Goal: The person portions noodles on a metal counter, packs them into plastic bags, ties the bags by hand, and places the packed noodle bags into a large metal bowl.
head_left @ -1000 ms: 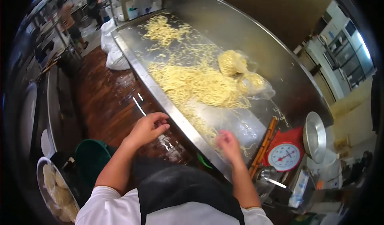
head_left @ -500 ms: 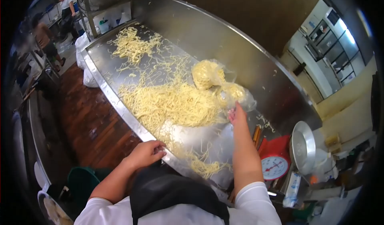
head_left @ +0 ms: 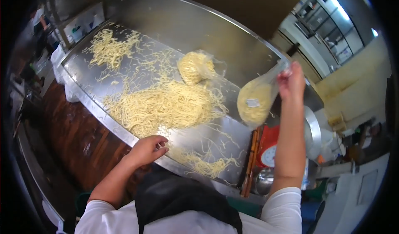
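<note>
Steel surface (head_left: 99,113), one, broad, with a raised back wall and a front rim; it carries most of the contents. Noodles, pale yellow, loose: main heap (head_left: 166,107) at mid-surface, the bulk of the stock; smaller heap (head_left: 109,49) toward the far left corner; thin scatter (head_left: 208,165) near the front rim, with stray strands between. Metal pan (head_left: 313,130), round, partly hidden behind the right forearm. Red scale (head_left: 270,140), beside the right end of the surface, dial partly covered; its reading cannot be made out. Bamboo sticks (head_left: 251,159), lying between scale and scatter. Clear plastic bags of noodles, two: resting bag (head_left: 195,67), plump, against the back of the main heap; lifted bag (head_left: 257,105), hanging near the right end, its upper plastic drawn out toward the hand. Extent, as judged: two portions bagged, far more noodles loose than packed. Right hand (head_left: 292,82), closed on the gathered top of the lifted bag. Left hand (head_left: 149,151), holding nothing, fingers loosely curled, thumb apart, near the front rim; contact cannot be told. White label (head_left: 252,103), one, on the lifted bag, illegible.
</note>
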`<state>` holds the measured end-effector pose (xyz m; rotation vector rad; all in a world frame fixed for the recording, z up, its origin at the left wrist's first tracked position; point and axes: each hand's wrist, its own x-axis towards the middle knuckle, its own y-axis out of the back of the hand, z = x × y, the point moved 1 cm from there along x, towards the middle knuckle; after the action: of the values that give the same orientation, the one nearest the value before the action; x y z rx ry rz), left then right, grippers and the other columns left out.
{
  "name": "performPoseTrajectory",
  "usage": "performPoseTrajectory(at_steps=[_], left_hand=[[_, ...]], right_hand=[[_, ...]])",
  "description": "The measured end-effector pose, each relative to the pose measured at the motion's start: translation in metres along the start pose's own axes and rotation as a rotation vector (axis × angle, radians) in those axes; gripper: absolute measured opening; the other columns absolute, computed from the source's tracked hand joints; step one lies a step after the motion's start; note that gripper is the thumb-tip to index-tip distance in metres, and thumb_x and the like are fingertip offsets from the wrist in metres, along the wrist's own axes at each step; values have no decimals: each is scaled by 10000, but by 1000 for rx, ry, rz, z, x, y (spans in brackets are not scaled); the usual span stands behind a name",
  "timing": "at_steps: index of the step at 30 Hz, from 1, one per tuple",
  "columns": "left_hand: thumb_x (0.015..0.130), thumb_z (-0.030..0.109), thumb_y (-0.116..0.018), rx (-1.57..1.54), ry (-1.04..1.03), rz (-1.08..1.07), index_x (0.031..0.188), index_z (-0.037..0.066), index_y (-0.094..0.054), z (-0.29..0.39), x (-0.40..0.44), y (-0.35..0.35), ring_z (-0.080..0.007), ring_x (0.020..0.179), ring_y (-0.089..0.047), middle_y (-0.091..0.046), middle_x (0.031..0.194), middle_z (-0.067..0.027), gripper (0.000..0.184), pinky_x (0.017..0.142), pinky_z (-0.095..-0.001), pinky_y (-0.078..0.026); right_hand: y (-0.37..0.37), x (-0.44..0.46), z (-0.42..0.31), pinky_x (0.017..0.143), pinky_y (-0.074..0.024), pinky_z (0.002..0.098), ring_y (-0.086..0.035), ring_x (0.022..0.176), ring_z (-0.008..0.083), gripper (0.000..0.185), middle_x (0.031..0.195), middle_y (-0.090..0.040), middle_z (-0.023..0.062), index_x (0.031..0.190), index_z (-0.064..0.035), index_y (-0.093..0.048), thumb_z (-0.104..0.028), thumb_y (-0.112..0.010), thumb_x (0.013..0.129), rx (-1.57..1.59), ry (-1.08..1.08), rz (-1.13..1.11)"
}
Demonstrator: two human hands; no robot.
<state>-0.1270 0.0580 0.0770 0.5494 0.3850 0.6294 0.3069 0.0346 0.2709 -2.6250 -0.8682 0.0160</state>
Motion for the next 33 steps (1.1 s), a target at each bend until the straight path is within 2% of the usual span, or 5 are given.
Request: performPoseTrajectory(at_steps=[8, 10, 14, 19, 33], left_hand=[[808, 299, -667, 13, -91, -120, 1078, 68, -632, 29, 13, -41, -264, 820, -639, -651, 953, -133, 356, 732, -359, -511], [790, 306, -688, 62, -57, 144, 1100, 63, -624, 17, 24, -42, -274, 866, -632, -643, 996, -155, 399, 767, -364, -503], [739, 191, -711, 478, -60, 634, 1225, 6, -523, -44, 58, -17, -401, 1185, -463, -499, 1269, -252, 553, 1003, -431, -390], [723, 175, -692, 589, 125, 396, 1279, 66, -485, -89, 74, -11, -424, 1207, -435, -353, 1405, -250, 603, 969, -459, -427], [785, 224, -616, 532, 220, 420, 1092, 2, -583, -104, 96, -6, -416, 937, -582, -614, 971, -230, 381, 823, -465, -466]], right_hand=[[101, -11, -210, 546, -464, 213, -479, 515, 39, 105, 612, -494, -71, 917, -155, -576, -157, -481, 962, 124, 232, -253], [127, -9, -237, 530, -444, 218, -467, 516, 38, 90, 659, -516, -61, 931, -145, -580, -168, -496, 955, 127, 220, -279], [158, -24, -238, 505, -406, 199, -446, 524, 35, 81, 740, -540, -51, 966, -128, -586, -157, -515, 939, -24, 234, -263], [207, -41, -208, 497, -397, 212, -446, 530, 52, 114, 764, -542, -42, 1010, -138, -580, -135, -516, 916, -244, 279, 20], [281, -8, -196, 576, -488, 300, -517, 585, 119, 169, 771, -523, -12, 1043, -136, -561, -159, -504, 886, -339, 273, 253]])
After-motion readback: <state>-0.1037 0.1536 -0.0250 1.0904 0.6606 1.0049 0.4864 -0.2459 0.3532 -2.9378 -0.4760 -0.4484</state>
